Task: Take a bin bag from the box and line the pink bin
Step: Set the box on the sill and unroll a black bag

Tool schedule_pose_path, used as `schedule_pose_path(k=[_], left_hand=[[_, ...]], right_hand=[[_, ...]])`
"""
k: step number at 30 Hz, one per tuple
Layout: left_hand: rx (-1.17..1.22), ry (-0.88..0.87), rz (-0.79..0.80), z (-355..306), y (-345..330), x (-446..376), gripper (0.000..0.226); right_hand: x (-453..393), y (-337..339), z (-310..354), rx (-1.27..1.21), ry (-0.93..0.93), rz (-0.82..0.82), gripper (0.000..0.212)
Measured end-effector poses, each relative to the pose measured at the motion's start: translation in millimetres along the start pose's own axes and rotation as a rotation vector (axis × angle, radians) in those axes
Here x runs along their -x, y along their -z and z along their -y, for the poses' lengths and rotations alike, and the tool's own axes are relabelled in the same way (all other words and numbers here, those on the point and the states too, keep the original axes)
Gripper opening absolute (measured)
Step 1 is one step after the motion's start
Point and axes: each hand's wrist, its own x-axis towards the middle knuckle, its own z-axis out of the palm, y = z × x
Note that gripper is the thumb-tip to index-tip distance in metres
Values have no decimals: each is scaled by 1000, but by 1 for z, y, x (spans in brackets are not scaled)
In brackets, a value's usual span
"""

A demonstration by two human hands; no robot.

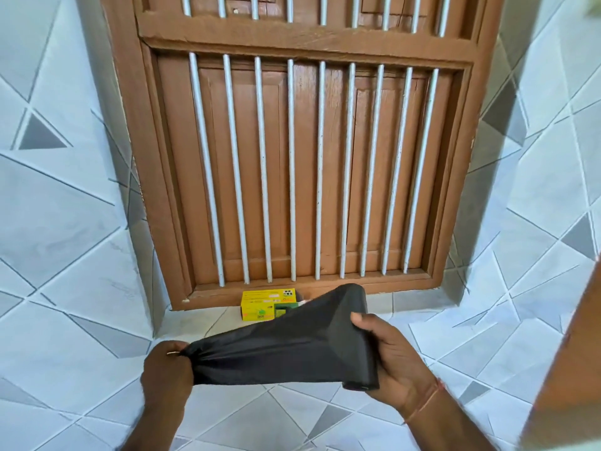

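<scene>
Right hand (395,356) clamped round roll (354,340) of black bags, anchoring it. Left hand (167,369) pinched shut on free end of bag (276,349), film stretched taut between the two, apparently to unroll one length for tearing off. Box (265,305) on sill below barred window (292,157), behind roll, near it. Pink bin not in view. Lining not yet begun.

Tiled window ledge (413,301), pale: I log one yellow box (260,304) lying on it, just beside the brown window frame (325,283).
</scene>
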Motion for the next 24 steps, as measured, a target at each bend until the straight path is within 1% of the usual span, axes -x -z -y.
schedule_pose_path(k=[2, 4, 7, 9, 10, 12, 13, 14, 15, 16, 17, 19, 20, 21, 22, 24], left_hand=[[-64, 6, -27, 5, 9, 1, 24], [-125, 32, -1, 8, 17, 5, 24], [-346, 17, 142, 8, 28, 8, 24], [-488, -41, 228, -9, 43, 8, 38], [-513, -84, 245, -23, 55, 8, 48], [-498, -241, 200, -59, 80, 12, 66], [-463, -351, 147, -79, 89, 17, 71], [-411, -459, 94, -99, 92, 28, 72], [-314, -553, 74, -116, 86, 41, 71], [-184, -606, 136, -133, 72, 56, 68], [-62, -610, 284, -144, 56, 69, 69], [53, -507, 689, -147, 11, 85, 81], [74, -435, 859, -142, -8, 90, 80], [110, -376, 963, -135, -22, 93, 70], [165, -335, 1005, -128, -29, 93, 53], [275, -297, 965, -120, -32, 90, 18]], right_hand=[[3, 2, 6, 75, -22, -27, 45], [5, 4, 14, 133, -38, -12, 44], [10, 5, 24, 227, -39, 52, 37], [10, 2, 32, 397, 9, 47, 37], [10, 0, 35, 507, 42, 13, 39], [8, 0, 41, 697, 96, -62, 40], [6, 0, 43, 775, 110, -86, 37], [6, 1, 44, 836, 114, -93, 32], [5, 1, 45, 874, 115, -76, 28], [6, -1, 46, 893, 109, -46, 26], [5, -3, 47, 898, 103, -15, 27], [5, -7, 47, 868, 99, 56, 35], [5, -8, 48, 835, 96, 84, 37], [5, -7, 50, 795, 92, 101, 38], [5, -4, 53, 746, 81, 106, 38], [7, 6, 60, 609, 39, 85, 36]])
